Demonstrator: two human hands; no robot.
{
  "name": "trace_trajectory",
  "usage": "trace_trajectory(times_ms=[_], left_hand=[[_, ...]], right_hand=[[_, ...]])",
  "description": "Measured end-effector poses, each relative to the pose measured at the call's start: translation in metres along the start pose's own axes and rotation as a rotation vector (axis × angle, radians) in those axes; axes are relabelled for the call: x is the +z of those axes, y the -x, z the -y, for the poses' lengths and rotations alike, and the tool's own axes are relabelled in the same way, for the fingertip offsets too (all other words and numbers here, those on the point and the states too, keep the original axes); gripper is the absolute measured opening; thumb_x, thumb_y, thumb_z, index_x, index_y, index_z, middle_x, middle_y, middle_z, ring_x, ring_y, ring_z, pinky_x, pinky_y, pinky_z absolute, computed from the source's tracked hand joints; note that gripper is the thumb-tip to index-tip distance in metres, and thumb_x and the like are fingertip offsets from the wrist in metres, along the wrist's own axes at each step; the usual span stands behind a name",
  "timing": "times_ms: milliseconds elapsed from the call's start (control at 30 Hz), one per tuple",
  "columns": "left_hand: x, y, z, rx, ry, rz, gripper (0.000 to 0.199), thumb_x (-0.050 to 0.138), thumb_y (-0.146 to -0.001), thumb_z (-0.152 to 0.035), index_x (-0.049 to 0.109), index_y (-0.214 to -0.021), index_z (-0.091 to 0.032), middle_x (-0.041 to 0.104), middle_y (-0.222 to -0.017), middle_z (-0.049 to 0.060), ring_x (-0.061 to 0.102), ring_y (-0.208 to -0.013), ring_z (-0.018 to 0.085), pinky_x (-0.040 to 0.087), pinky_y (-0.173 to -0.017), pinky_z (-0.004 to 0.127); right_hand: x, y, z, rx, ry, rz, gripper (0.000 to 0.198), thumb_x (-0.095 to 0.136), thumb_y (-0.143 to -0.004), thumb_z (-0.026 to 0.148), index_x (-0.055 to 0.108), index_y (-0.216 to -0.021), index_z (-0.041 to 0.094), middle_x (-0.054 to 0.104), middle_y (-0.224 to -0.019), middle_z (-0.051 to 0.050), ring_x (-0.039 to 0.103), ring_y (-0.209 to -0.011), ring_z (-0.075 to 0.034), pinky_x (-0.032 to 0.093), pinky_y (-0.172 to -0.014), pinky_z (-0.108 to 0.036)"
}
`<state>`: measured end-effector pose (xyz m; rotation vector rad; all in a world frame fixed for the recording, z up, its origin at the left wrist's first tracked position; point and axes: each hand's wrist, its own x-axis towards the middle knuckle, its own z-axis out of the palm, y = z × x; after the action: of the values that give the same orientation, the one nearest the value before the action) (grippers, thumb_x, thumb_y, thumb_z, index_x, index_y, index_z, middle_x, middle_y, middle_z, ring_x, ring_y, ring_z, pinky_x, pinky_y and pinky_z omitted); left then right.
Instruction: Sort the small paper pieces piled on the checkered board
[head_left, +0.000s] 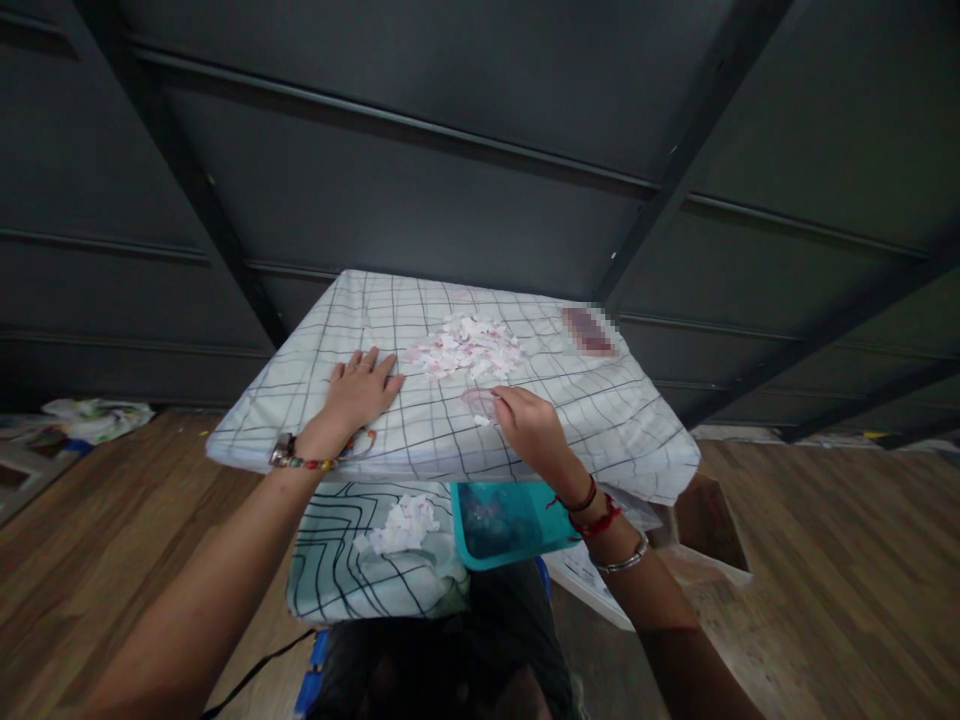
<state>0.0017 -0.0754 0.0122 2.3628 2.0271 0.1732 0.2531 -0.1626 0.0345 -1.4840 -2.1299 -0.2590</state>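
Head view, landmark: paper-scrap pile (469, 347), loose on the cloth-covered counter (311, 420), roughly mid-width.
Left hand (360, 392): holding nothing, palm down, fingers spread on the cloth, left of the pile and just on its near side.
Right hand (532, 425): fingertips pinched on a clear plastic piece (478, 403), near side of the pile; maybe a small bag, can't confirm.
Done: judgement only, partway. Smaller scrap heap (409, 525) sits on green-patterned fabric (322, 565), below the pile on the wearer's side; teal bin (472, 562), right of that heap, already has see-through items inside, count unclear.
Left: main pile is large and loose, so probably plenty to go; the pinched piece isn't in the bin.
Brands/labels: none legible. Pinkish marks on scraps too small to read.
Dark red rectangle (589, 332): right of the pile, pixelated, any text lost.
White printed item (589, 575): nearer than the pile, to its right; print unreadable.
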Motion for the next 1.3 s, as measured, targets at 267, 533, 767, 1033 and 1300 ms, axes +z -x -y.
trace_trajectory(times_ms=[267,533,767,1033,1300], left_hand=[[-0.003,0.002,-0.001,0.001,0.035,0.006,0.060,0.019,-0.091,-0.050,0.035,-0.141,-0.022,0.027,-0.150,0.010,0.021,-0.137,0.031,0.020,-0.106,0.050],[-0.004,0.003,-0.002,0.010,0.033,0.000,0.060,0.019,-0.091,-0.050,0.035,-0.141,-0.021,0.027,-0.150,0.012,0.022,-0.137,0.031,0.020,-0.106,0.050],[-0.003,0.005,-0.002,0.010,0.036,-0.016,0.059,0.020,-0.091,-0.049,0.035,-0.141,-0.022,0.028,-0.150,0.010,0.023,-0.136,0.030,0.021,-0.106,0.049],[-0.002,0.004,-0.002,0.018,0.043,-0.024,0.059,0.020,-0.092,-0.049,0.035,-0.141,-0.021,0.028,-0.150,0.010,0.023,-0.136,0.030,0.019,-0.107,0.050],[-0.005,0.006,-0.003,0.015,0.060,-0.013,0.059,0.020,-0.092,-0.049,0.035,-0.141,-0.020,0.028,-0.150,0.011,0.021,-0.137,0.031,0.018,-0.107,0.050]], right_hand=[[-0.004,0.008,0.011,0.044,0.071,0.029,0.023,0.041,-0.091,0.017,0.064,-0.091,0.015,0.067,-0.080,-0.009,0.063,-0.079,-0.017,0.046,-0.069,-0.024],[-0.004,0.004,0.050,-0.013,-0.055,0.164,0.021,0.043,-0.091,0.017,0.063,-0.096,0.017,0.067,-0.085,-0.006,0.062,-0.080,-0.016,0.047,-0.071,-0.024],[0.002,0.008,0.063,-0.086,-0.138,0.157,0.020,0.044,-0.090,0.017,0.062,-0.098,0.019,0.067,-0.084,-0.005,0.062,-0.079,-0.015,0.048,-0.072,-0.024],[0.004,0.020,0.079,-0.202,-0.169,0.106,0.021,0.041,-0.091,0.018,0.062,-0.096,0.019,0.066,-0.081,-0.005,0.060,-0.073,-0.015,0.047,-0.069,-0.026],[0.005,0.026,0.077,-0.219,-0.222,0.079,0.026,0.038,-0.093,0.021,0.063,-0.100,0.018,0.067,-0.083,-0.006,0.062,-0.077,-0.016,0.049,-0.073,-0.028]])
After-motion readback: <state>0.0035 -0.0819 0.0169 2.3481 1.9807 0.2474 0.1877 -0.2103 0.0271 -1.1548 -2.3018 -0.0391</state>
